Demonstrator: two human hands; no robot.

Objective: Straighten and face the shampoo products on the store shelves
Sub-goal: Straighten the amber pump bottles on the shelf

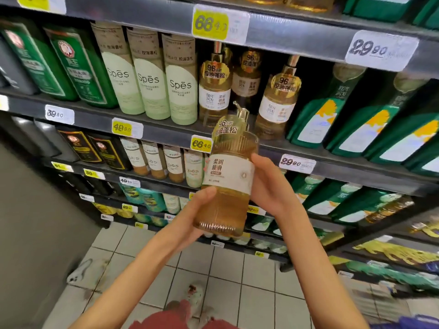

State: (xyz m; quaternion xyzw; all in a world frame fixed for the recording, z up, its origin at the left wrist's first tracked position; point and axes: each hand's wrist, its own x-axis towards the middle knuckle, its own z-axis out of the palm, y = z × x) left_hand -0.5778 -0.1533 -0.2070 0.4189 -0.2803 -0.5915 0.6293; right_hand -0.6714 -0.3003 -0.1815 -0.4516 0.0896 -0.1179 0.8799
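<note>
I hold an amber pump shampoo bottle with a white label and gold neck tag in front of the shelves, tilted slightly right. My left hand cups its lower left side and base. My right hand grips its right side at label height. Behind it, three matching amber bottles stand on the shelf, with a gap in front between the left and right ones. Their white labels face forward.
Pale green Spes bottles stand left of the amber ones, dark green bottles further left, green-and-white bottles to the right. Price tags line the shelf edges. Lower shelves hold more products. White tiled floor lies below.
</note>
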